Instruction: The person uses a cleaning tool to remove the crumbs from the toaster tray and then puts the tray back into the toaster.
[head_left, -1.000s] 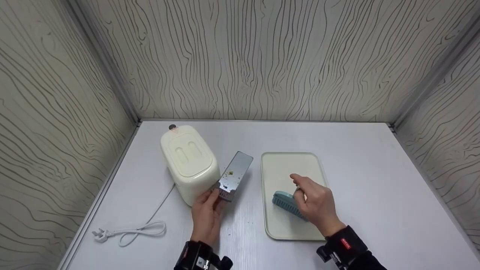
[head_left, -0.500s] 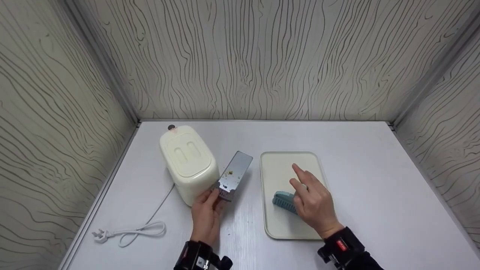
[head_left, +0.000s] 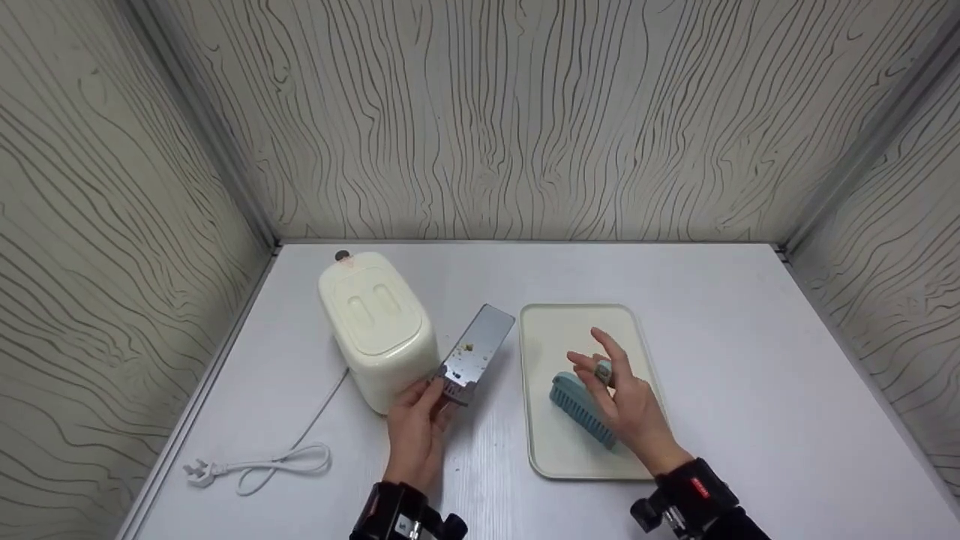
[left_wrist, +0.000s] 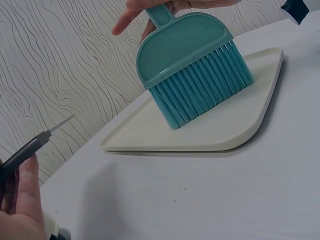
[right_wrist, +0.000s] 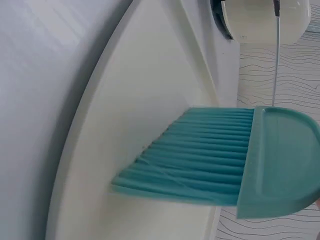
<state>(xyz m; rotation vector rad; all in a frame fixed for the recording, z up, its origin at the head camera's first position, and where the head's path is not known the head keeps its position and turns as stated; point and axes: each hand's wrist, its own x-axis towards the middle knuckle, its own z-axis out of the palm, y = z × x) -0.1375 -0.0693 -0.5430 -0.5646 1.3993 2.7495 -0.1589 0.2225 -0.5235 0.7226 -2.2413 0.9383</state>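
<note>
My left hand (head_left: 416,439) grips the dark end of a toaster's crumb tray (head_left: 480,341), a flat shiny metal strip with brown crumbs scattered on it. The strip slants up and away beside the cream toaster (head_left: 379,319); the left wrist view shows it nearly edge-on. My right hand (head_left: 634,412) holds a teal hand brush (left_wrist: 185,45) by its short handle, index finger stretched out. The bristles (right_wrist: 190,155) point down over a cream rectangular tray (head_left: 559,334), their tips close to its surface. Part of the brush is hidden behind the right hand in the head view.
A white cord with a plug (head_left: 201,472) lies looped at the front left, leading to the toaster. Small crumbs (left_wrist: 175,201) dot the white table (head_left: 735,360) between the hands. Wood-patterned panels (head_left: 487,120) close off the back and both sides.
The crumb tray has shifted slightly right with my left hand. My right hand has turned and its fingers have moved on the handle, so the handle's end and more of the brush now show.
</note>
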